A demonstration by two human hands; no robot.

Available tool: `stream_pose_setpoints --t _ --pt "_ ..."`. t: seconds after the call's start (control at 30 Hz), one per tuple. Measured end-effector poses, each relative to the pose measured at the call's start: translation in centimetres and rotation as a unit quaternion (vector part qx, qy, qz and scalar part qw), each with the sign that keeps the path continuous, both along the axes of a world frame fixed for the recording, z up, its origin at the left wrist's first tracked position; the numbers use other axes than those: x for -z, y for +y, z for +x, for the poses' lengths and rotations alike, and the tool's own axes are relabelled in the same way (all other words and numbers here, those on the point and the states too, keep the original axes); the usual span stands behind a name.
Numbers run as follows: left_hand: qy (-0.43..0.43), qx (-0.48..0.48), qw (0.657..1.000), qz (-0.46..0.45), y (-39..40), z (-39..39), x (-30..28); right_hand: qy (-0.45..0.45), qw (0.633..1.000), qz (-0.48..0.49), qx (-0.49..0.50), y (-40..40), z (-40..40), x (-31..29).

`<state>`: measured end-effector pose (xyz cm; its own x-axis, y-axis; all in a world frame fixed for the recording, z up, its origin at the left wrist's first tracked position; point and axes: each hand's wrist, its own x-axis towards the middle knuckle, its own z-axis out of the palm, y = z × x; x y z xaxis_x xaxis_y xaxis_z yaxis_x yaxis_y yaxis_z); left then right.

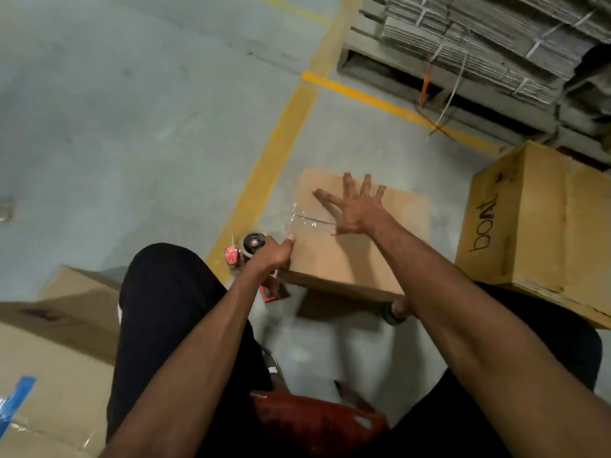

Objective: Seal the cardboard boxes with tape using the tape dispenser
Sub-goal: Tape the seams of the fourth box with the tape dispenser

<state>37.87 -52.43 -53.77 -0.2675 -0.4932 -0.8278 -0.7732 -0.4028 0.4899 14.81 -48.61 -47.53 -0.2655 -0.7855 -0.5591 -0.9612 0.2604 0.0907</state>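
Note:
A small brown cardboard box (330, 259) stands on the floor between my knees. Clear tape (309, 221) runs along its top seam from the left edge. My right hand (352, 209) lies flat on the box top with fingers spread, pressing near the seam. My left hand (272, 251) grips the red tape dispenser (243, 249) at the box's left edge, its thumb touching the top corner. The dispenser's roll and red frame stick out to the left of the hand; its handle is hidden.
A larger box marked "boat" (529, 226) stands to the right. More cardboard boxes (59, 342) sit at lower left. A pallet of bundled flat cartons (479, 44) fills the upper right. Yellow lines (274, 153) cross the grey floor. A red seat (314, 421) is under me.

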Motion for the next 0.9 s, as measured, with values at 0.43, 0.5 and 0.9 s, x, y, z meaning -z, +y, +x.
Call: stream_pose_setpoints --t 0.43,0.5,0.9 --pt "0.058 -0.241 0.968 0.042 -2.0 -1.2 0.5 -0.017 0.997 0.006 0.079 0.1 -0.8 -0.3" --pt "0.068 -0.243 0.967 -0.019 -2.5 -1.4 -0.2 -0.028 0.991 -0.012 0.134 1.9 -0.6 0.0" --pt "0.123 -0.043 0.969 -0.211 0.3 -3.2 -0.4 -0.027 0.941 -0.045 0.333 12.5 3.4 1.8"
